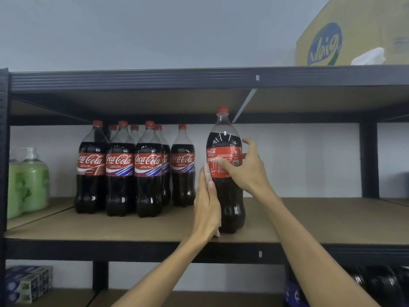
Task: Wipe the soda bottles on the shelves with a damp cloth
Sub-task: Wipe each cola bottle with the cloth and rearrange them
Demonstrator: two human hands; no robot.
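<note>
Fingers of the right hand curl round the right side of a cola bottle, with the thumb laid across its red label, so this hand grips the bottle. The left hand lies flat against the bottle's left side, fingers straight and together, pressing a pale cloth onto the plastic. Only thin strips of the cloth show, above the fingertips and below the heel of the hand.

The bottle stands upright near the front edge of the middle shelf board, about midway along it. A cluster of more cola bottles stands to its left, apart from it and further back. Green soap dispensers sit at the board's left end. On the top shelf, at the right, rests a yellow carton.
</note>
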